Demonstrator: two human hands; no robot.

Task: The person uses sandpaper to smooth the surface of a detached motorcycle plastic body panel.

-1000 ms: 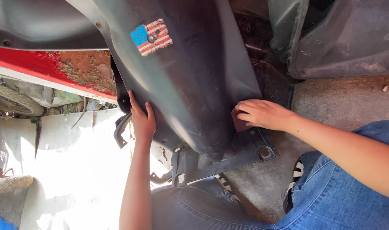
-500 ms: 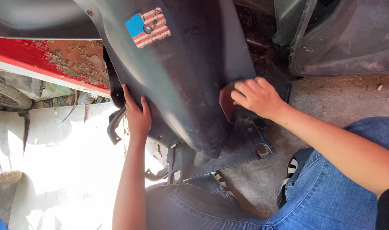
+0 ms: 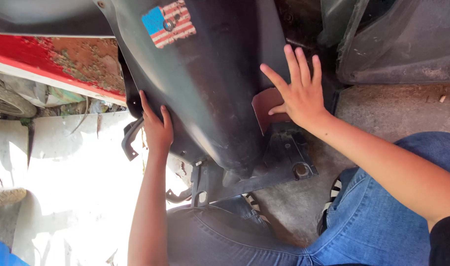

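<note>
Outdoor concrete floor [image 3: 397,113], sunlit at left, grimy at right; a red, rust-flaked panel [image 3: 62,61] runs across the upper left, and a second dark plastic shell [image 3: 407,44] sits at top right; a large dark plastic scooter body panel [image 3: 220,83] fills the centre, tilted down toward the person's knees, with a striped flag sticker [image 3: 168,22] near its top; its lower end meets a flat black bracket plate [image 3: 284,157] with a round bolt hole, resting just above the blue jeans [image 3: 363,221]; a reddish inner flap [image 3: 266,106] shows in the panel's right side; the left hand [image 3: 157,129] is curled narrow around the panel's left edge, fingers wrapped over the rim, holding it; the right hand [image 3: 299,91] is wide open, fingers spread, palm flat against the right side beside the flap, gripping nothing; a loose black hook-shaped trim piece [image 3: 130,140] hangs just beside the left hand, possibly attached to the panel, view unclear; risk as judged: only one hand actually grips, so the panel could slide or twist off the flat palm and drop onto the legs; the thin plastic edge could crack under the left fingers; the hanging trim could snag.
</note>
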